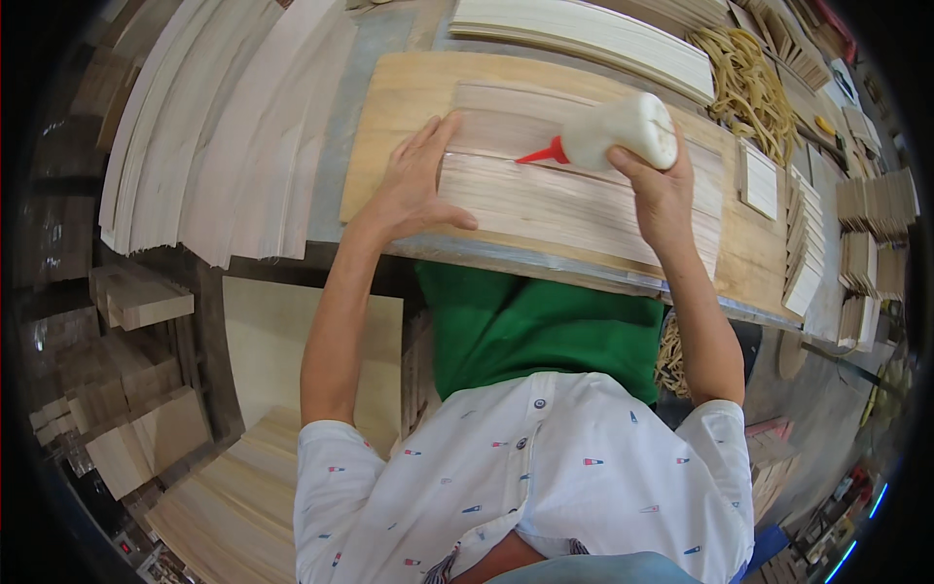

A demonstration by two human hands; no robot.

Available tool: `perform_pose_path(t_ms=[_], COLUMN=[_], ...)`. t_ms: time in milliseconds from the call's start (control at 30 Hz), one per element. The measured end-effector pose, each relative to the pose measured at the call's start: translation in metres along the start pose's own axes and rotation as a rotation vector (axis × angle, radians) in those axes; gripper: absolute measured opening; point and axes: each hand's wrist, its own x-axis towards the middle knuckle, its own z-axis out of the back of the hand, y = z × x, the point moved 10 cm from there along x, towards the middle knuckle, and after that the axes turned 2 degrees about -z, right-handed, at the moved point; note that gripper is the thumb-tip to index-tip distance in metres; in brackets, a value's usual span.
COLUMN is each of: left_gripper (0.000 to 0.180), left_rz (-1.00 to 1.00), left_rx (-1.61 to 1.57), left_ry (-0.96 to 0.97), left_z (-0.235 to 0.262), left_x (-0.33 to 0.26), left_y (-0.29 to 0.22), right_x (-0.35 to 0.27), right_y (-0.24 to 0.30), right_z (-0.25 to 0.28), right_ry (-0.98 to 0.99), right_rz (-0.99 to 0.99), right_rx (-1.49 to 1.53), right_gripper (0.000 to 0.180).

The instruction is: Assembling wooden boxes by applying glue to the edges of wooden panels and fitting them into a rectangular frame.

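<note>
Under the left hand (413, 185), spread flat, sits a row of thin wood strips (574, 195), pinned so they don't slide. Right hand (662, 190) grips a white glue bottle (628, 131), red nozzle tipped down toward them, just beside the left fingers.

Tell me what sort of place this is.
Probably a small woodworking shop. Stacks of thin wooden slats cover the workbench; the left hand presses a row of slats while the right hand tips a white glue bottle over them. Rubber bands are piled nearby.
</note>
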Motion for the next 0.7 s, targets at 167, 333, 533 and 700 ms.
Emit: perform_pose_path(t_ms=[167,333,533,700], left_gripper=[0.119,0.118,0.122,0.124], left_rz=[0.004,-0.012,0.014,0.025], left_rx=[0.008,-0.018,-0.056,0.007], left_ry=[-0.001,-0.005,0.021,0.056], left_z=[-0.002,-0.002,-0.003,-0.004], left_x=[0.002,0.003,0.004,0.004], left_y=[-0.001,-0.004,-0.009,-0.011], right_x=[-0.020,-0.041,-0.060,-0.064], right_y=[0.021,0.045,0.071,0.079], right_z=[0.082,0.163,0.225,0.245], right_ry=[-0.104,-0.186,-0.271,-0.314], right_rz=[-0.008,0.015,0.048,-0.003], right_rx=[-0.045,-0.047,-0.198,-0.173], right_gripper=[0.058,0.059,0.050,0.058])
